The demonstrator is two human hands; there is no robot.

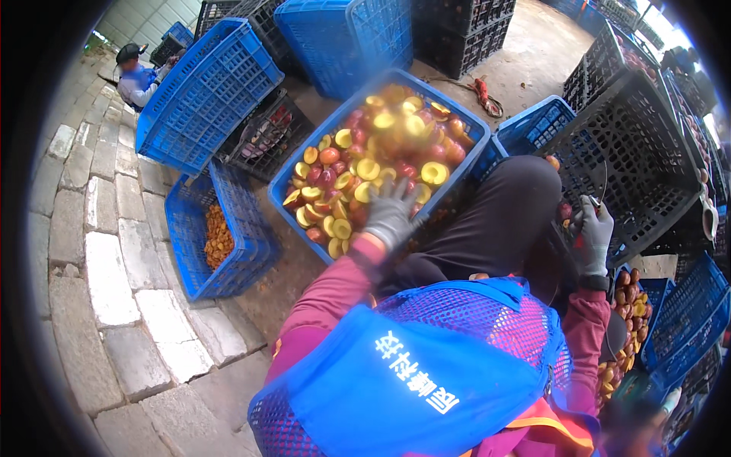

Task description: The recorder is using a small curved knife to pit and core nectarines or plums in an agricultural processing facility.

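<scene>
My left hand (390, 215), in a grey glove, rests with fingers spread on halved plums (367, 169) at the near edge of a blue crate (478, 131). Their flesh is yellow and their skin red; some whole-looking fruit lies among them. On the right, my right hand (595, 238), also gloved, is closed around a small knife (604, 183) with its thin blade pointing up. That hand is beside a tilted black crate (632, 183), where a few whole plums (565, 211) show at the near left edge. A blurred patch veils the far part of the fruit.
A smaller blue crate (263, 255) with brown-orange pits (218, 238) stands at left on the paving. Upright blue crates (209, 91) and black crates (464, 38) line the back. More halved fruit (628, 320) lies at lower right. Another person (138, 80) sits far left.
</scene>
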